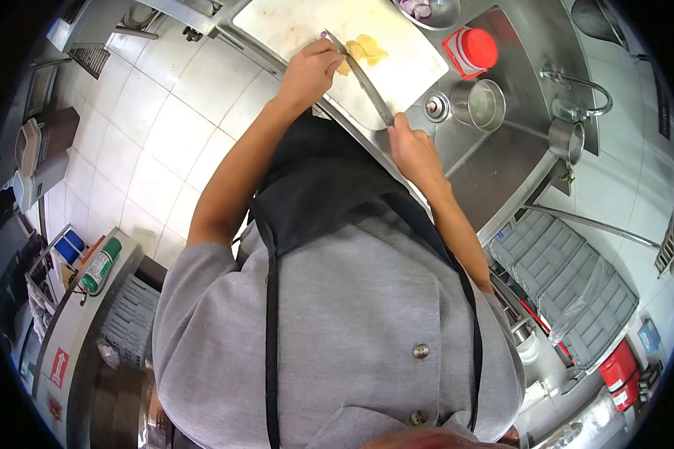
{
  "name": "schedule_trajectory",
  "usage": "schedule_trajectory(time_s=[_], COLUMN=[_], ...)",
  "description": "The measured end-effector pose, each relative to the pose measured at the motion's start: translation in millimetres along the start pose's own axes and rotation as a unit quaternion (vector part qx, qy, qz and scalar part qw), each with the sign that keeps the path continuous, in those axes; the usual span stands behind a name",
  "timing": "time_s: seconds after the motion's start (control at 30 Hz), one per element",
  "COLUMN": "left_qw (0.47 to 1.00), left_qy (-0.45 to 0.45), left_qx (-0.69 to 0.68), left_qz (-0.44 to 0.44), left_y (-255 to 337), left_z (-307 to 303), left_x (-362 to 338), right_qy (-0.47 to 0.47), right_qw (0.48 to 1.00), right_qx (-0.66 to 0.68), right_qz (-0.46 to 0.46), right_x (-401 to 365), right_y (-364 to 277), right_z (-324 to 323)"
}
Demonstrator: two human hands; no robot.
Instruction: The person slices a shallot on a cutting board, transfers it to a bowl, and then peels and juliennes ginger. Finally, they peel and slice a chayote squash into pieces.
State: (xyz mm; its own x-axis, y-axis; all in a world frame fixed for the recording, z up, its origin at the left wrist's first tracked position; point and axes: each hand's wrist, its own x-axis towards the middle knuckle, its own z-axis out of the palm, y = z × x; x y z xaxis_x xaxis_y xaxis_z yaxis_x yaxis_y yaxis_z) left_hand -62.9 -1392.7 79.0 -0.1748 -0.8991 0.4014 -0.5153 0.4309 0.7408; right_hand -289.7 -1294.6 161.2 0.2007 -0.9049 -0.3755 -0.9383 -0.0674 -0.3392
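Note:
My right hand (416, 152) is wrapped round the handle of a kitchen knife (365, 84). The blade lies diagonally over a white cutting board (419, 78), its tip pointing to the far left. Close to the tip is my left hand (311, 71), fingers bent and pressed together against the near side of the blade; what they hold is hidden. Thin pale yellow slices (367, 49), looking like ginger, lie just beyond the blade, and a small yellow piece shows beside my left fingertips.
Beyond the board is a metal bowl (436, 13) with purple-white onion pieces. To the right stand a red-lidded container (477, 49), a small round metal item (436, 106) and a metal pot (478, 105) near the sink (494, 176). A tap (595, 93) rises farther right.

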Motion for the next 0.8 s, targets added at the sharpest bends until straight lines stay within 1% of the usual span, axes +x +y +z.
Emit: schedule_trajectory(time_s=[0.07,0.1,0.17,0.2,0.3,0.37,0.5,0.7,0.8], left_qw=[0.998,0.998,0.997,0.997,0.996,0.995,0.996,0.998,0.998], left_qy=[-0.025,-0.025,-0.036,-0.036,-0.044,-0.057,-0.040,-0.022,-0.016], left_qx=[0.046,0.046,0.061,0.059,0.077,0.080,0.074,0.055,0.051], left_qz=[0.019,0.018,0.019,0.017,0.027,0.023,0.029,0.032,0.039], left_y=[0.4,0.7,1.5,1.8,1.0,2.4,-0.4,-1.3,0.8], left_z=[-4.1,-4.8,-4.9,-4.5,-6.0,-5.2,-6.2,-4.3,-5.4], left_x=[1.3,1.8,3.2,3.4,4.9,3.3,1.2,0.7,0.4], right_qy=[-0.011,-0.011,-0.059,-0.060,-0.056,-0.008,-0.001,-0.045,-0.071], right_qw=[1.000,1.000,0.997,0.997,0.997,1.000,1.000,0.998,0.996], right_qx=[-0.011,-0.011,-0.044,-0.045,-0.052,-0.017,-0.003,-0.030,-0.029], right_qz=[0.017,0.017,0.025,0.026,0.028,0.004,0.016,0.032,0.042], right_x=[-6.1,-8.8,-13.9,-16.2,-14.2,-6.6,-2.8,-21.8,-20.5], right_y=[-8.6,-11.6,-15.0,-15.5,-14.7,-8.7,-11.5,-19.2,-20.1], right_z=[-13.7,-19.5,-28.1,-28.3,-19.6,3.8,4.6,-19.7,-16.9])
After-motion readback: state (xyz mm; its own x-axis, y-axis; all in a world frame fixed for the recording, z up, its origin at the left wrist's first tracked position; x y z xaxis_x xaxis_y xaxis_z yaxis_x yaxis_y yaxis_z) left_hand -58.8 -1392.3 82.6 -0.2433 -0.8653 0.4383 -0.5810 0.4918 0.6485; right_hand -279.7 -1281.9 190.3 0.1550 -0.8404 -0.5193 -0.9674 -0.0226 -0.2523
